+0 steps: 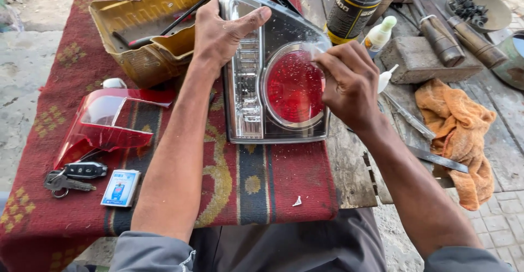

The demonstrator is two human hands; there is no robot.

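Head view. My left hand [221, 32] grips the upper left corner of the tail lamp [273, 70], thumb laid across its clear lens. The lamp lies face up on the red woven cloth [284, 179], between my hands. My right hand [349, 84] is closed, fingers pinched at the lamp's upper right edge beside the round red lens [292, 89]; what it pinches I cannot tell. A broken red lens cover [106, 122] lies left of my forearm, an orange rag [464, 135] to the right.

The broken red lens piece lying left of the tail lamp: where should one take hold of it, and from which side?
Probably grip the broken red lens piece by its smooth rounded upper-left corner, coming from the left. Its right edge looks jagged, and the left hand holding the tail lamp blocks that side.
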